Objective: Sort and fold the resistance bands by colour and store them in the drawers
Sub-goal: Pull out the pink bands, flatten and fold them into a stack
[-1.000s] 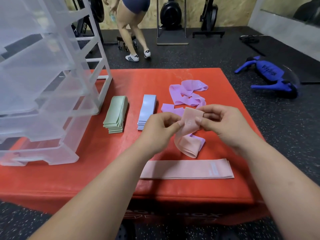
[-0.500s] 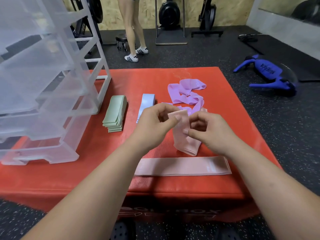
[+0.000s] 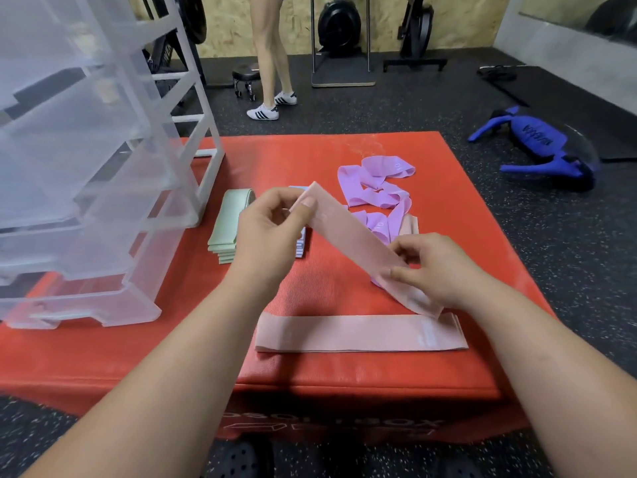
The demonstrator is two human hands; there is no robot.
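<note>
1. Straightening one band: the held pink band (image 3: pixel 355 243) runs taut on a diagonal across the centre of the frame, with its upper end left of centre and its lower end right of centre.
2. Left hand (image 3: pixel 269 232): thumb and curled fingers pinch the band's upper end. Right hand (image 3: pixel 437 270): thumb and fingertips pinch it near the lower end. The short tail below that grip hangs over the right end of the flat pink band (image 3: pixel 358 334); whether they touch cannot be told.
3. The flat pink band lies lengthwise at lower centre, near the front edge of the red box (image 3: pixel 310 157). No fold shows in it.
4. Sorting status (judged): the green stack (image 3: pixel 229 225) and blue stack (image 3: pixel 300 248) lie folded side by side at centre left, the blue mostly hidden behind the left hand. The purple bands (image 3: pixel 375 188) lie loose and tangled at upper centre. A further pink end (image 3: pixel 410 224) shows just beside them.
5. Drawer unit (image 3: pixel 86 167), left of frame: clear plastic, with drawers that appear drawn out in steps. No bands are visible inside.
6. Step in hand (judged): gathering and flattening the pinks, ahead of folding. Purple is untouched and storage has not begun.
7. The next move calls for one of two things:
   - lowering the held band squarely onto the flat one, with ends and edges matched;
   - bringing the two pinched ends together for a fold.
   Either way, both pinches should stay on until it lies flat, as the fabric looks limp and likely to twist.
</note>
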